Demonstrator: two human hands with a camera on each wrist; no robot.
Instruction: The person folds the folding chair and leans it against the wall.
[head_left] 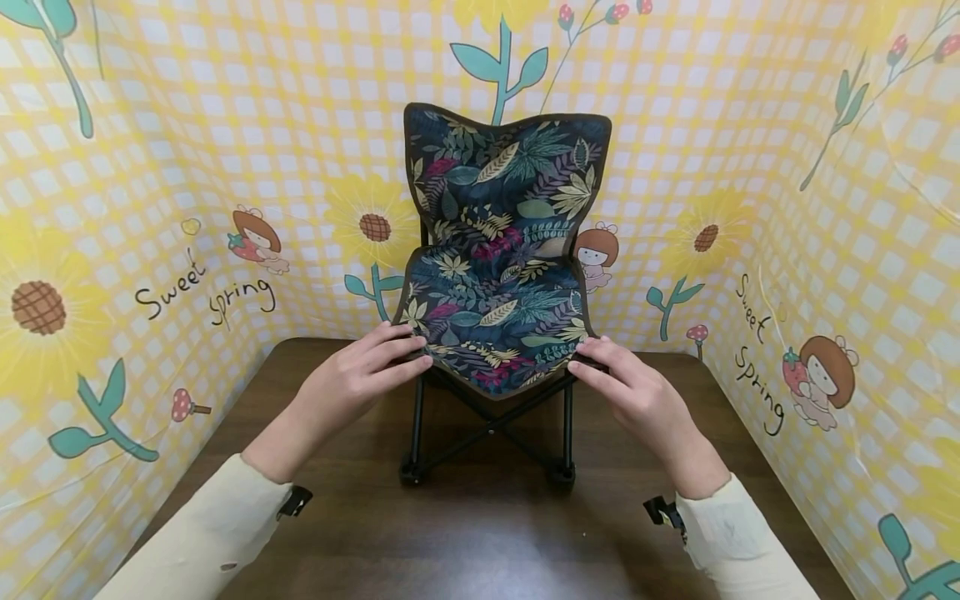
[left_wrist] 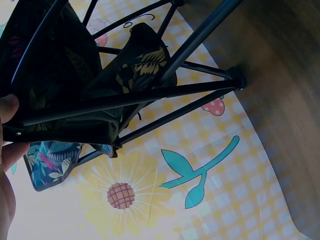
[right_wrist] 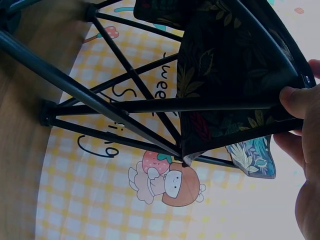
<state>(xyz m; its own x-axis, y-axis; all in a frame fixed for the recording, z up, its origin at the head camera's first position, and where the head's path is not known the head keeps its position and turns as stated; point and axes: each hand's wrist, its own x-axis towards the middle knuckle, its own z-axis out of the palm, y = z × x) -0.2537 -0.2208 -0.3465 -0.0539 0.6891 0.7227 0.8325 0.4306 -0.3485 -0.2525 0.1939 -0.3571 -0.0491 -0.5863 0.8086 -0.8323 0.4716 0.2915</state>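
Note:
A small folding camp chair with dark leaf-print fabric and thin black legs stands unfolded on the brown table, its seat facing me. My left hand grips the front left corner of the seat, fingers on top. At the front right corner my right hand holds the seat edge the same way. From below, the left wrist view shows the left thumb against the frame by the seat's underside. In the right wrist view, the right thumb presses the corner where the black tubes meet.
The brown tabletop extends in front of the chair. Yellow checked cloth printed with sunflowers and cartoon figures surrounds the table at the back and both sides. The crossed front legs end in black feet on the table.

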